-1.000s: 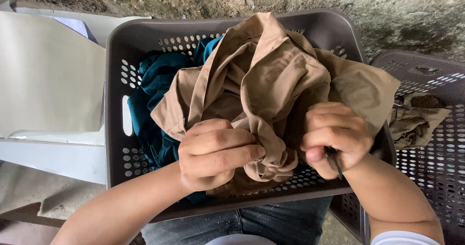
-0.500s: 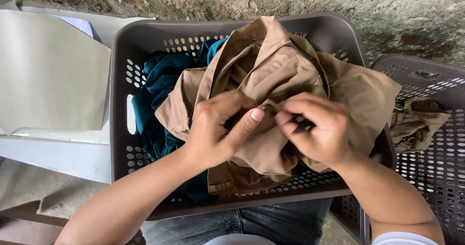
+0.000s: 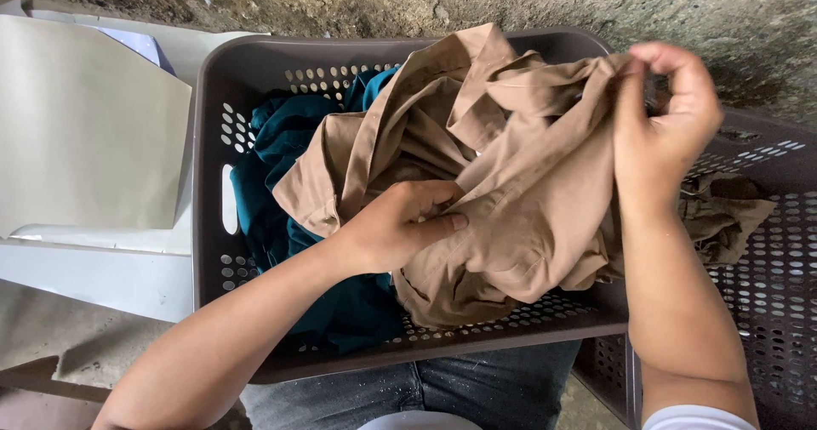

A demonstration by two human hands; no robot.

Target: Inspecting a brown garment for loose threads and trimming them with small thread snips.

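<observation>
Over the grey basket [image 3: 213, 141], hands now apart: right hand [image 3: 668, 111] lifts the tan shirt [image 3: 511, 200] (pinched at an edge), left hand [image 3: 400, 226] pins it down.

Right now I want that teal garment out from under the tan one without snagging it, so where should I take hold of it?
Probably the teal garment's bunched left part, coming from above at the basket's left wall. That fold lies bare and heaped; the rest sits under the tan garment, which the left hand and right hand grip.
</observation>
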